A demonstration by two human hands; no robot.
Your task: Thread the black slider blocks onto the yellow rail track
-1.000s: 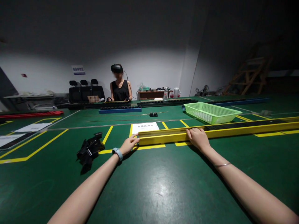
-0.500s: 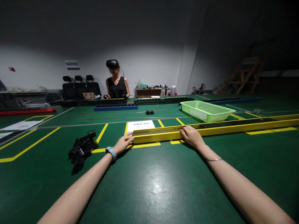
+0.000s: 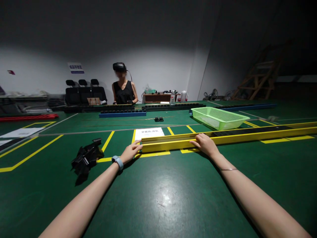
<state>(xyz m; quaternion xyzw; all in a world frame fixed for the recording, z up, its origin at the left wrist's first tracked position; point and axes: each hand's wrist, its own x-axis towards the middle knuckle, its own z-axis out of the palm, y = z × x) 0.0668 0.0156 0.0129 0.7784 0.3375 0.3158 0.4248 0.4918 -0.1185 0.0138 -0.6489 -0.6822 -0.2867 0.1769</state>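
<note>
A long yellow rail [image 3: 235, 136] with a black strip inside lies across the green table, running off to the right. My left hand [image 3: 130, 151], with a blue watch on its wrist, has its fingers stretched out against the rail's left end. My right hand [image 3: 204, 143] lies on the rail's near wall a little further right, fingers curled over its top edge. A white printed sheet [image 3: 149, 133] lies just behind the rail's left end.
A heap of black parts [image 3: 85, 158] lies left of my left hand. A light green basket [image 3: 219, 118] stands behind the rail. Yellow floor-tape lines mark the table. A person in a headset [image 3: 123, 88] works at blue and black rails at the far side.
The view shifted slightly as my head moved. Both hands stay on the yellow rail, and the rail keeps its place beside the white sheet.
</note>
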